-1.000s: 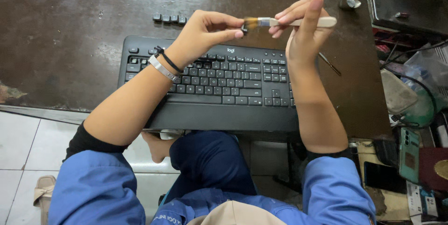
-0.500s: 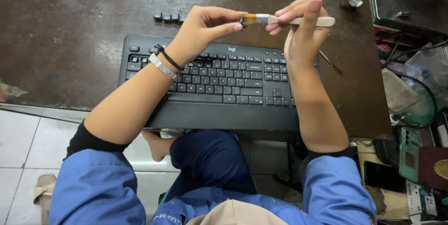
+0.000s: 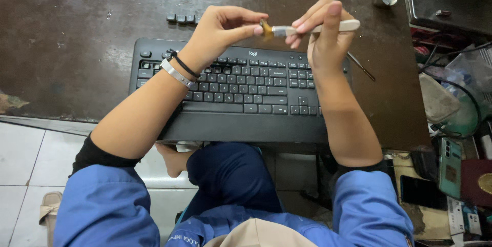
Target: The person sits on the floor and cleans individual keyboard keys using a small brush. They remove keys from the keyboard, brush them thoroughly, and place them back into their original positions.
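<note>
Small brush (image 3: 312,28) spans both hands, right (image 3: 323,37) gripping, left (image 3: 223,29) pinching bristles.

Brush (image 3: 312,28) bristle tip hidden behind left fingers (image 3: 245,27); keyboard (image 3: 241,93) partly covered by forearms; worktop (image 3: 77,37) cut off at top edge.

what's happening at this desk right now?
A person seated at a dark brown table holds a small brush above a black keyboard. The right hand grips the pale handle, while the left hand pinches the bristle end between thumb and fingers. A few loose black keycaps lie in a row on the table beyond the keyboard. A thin dark tool rests by the keyboard's right edge.
</note>
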